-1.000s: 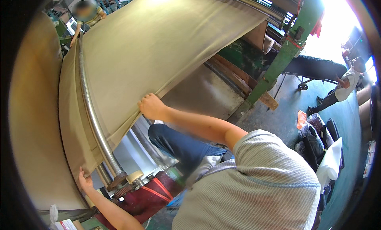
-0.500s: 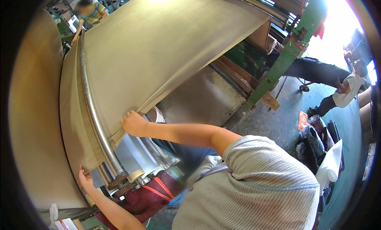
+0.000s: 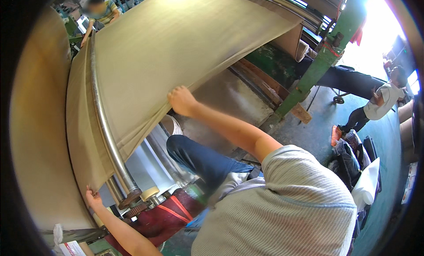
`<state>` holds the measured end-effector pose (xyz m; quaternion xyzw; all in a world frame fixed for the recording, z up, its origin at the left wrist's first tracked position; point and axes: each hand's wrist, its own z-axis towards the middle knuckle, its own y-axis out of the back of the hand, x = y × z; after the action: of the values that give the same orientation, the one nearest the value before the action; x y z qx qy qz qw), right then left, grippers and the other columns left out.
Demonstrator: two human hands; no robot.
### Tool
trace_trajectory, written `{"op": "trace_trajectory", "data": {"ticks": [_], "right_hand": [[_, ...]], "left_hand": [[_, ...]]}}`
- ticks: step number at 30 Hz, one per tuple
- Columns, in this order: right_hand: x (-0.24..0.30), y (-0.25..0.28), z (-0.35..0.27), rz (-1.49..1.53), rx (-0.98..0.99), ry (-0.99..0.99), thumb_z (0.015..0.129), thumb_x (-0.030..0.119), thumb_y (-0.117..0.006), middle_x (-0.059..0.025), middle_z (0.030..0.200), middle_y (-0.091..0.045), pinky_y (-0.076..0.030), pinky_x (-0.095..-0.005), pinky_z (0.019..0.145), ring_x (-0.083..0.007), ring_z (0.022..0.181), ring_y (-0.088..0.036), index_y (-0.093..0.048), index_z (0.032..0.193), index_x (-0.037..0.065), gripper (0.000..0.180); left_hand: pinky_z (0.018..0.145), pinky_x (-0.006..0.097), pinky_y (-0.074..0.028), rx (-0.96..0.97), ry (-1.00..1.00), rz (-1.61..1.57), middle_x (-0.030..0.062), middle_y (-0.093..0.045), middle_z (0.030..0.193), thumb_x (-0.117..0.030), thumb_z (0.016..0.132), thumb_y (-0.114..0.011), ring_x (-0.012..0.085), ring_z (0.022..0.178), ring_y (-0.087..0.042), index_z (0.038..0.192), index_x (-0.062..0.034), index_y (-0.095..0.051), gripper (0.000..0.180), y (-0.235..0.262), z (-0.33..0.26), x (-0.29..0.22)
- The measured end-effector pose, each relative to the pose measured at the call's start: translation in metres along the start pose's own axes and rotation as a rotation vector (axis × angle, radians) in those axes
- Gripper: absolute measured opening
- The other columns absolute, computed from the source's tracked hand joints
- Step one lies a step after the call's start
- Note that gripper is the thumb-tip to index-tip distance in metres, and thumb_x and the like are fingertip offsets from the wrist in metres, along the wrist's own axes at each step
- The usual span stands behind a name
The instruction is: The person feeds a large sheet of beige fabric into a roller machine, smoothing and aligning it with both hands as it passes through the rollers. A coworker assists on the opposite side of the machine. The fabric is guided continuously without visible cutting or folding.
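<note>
A wide sheet of khaki fabric [image 3: 176, 39] stretches from the far rollers down to a shiny metal roller bar [image 3: 102, 123] and passes under it. My right hand [image 3: 182, 101] is closed on the fabric's near edge, right of the bar, and folds run from it down to the bar. Left of the bar's near end, my left hand [image 3: 92, 197] pinches the fabric's lower corner between thumb and fingers. Beside that hand stands a large roll of the same khaki cloth [image 3: 39, 136].
A green machine post [image 3: 316, 72] rises at right. Gears and a cream roller end [image 3: 150, 194] sit near my left forearm. One co-worker [image 3: 104, 13] reaches to the fabric's far left side; another person [image 3: 388, 97] stands at right near bagged bundles [image 3: 349, 159].
My right hand has moved up and to the right along the fabric edge, drawing it outward. My left hand stays nearly in place. My knee now shows below the fabric.
</note>
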<state>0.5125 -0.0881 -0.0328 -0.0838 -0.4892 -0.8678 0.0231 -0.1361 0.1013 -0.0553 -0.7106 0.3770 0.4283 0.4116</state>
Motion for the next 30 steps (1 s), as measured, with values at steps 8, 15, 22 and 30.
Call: {"op": "trace_trajectory", "data": {"ticks": [8,15,22,30], "right_hand": [[0.058,-0.005,-0.009,0.014,0.018,0.113,0.074,0.015,-0.052,-0.0085,0.074,-0.059,-0.041,-0.0345,0.069,-0.0235,0.076,-0.058,-0.056,0.077,0.006,0.011],[0.101,-0.011,-0.009,0.002,0.05,0.138,0.074,0.016,-0.053,-0.0091,0.074,-0.06,-0.042,-0.0337,0.069,-0.0232,0.075,-0.058,-0.057,0.079,0.006,0.012],[0.138,-0.02,-0.006,0.12,0.076,0.217,0.074,0.015,-0.053,-0.0092,0.077,-0.058,-0.041,-0.0348,0.072,-0.0245,0.08,-0.056,-0.056,0.082,0.004,0.014],[0.072,-0.009,0.016,0.1,-0.035,0.218,0.072,0.011,-0.053,-0.0115,0.089,-0.053,-0.042,-0.0375,0.077,-0.0271,0.089,-0.052,-0.054,0.086,0.006,0.015]], "left_hand": [[0.075,0.029,-0.047,-0.406,0.0,0.026,0.0047,-0.062,0.1,-0.01,0.081,-0.045,0.016,0.087,-0.058,0.11,-0.0125,-0.063,0.034,-0.007,-0.017,-0.002],[0.08,0.03,-0.047,-0.058,0.061,-0.007,0.0052,-0.061,0.104,-0.009,0.081,-0.045,0.017,0.089,-0.058,0.112,-0.0145,-0.062,0.036,-0.024,-0.022,0.001],[0.076,0.03,-0.049,-0.146,0.074,0.054,0.0069,-0.061,0.103,-0.005,0.077,-0.048,0.0177,0.09,-0.059,0.108,-0.012,-0.063,0.035,-0.027,-0.024,-0.002],[0.061,0.025,-0.043,-0.121,0.062,0.086,0.0038,-0.061,0.1,-0.002,0.078,-0.043,0.0131,0.072,-0.054,0.108,-0.0135,-0.063,0.038,-0.029,-0.041,-0.005]]}}
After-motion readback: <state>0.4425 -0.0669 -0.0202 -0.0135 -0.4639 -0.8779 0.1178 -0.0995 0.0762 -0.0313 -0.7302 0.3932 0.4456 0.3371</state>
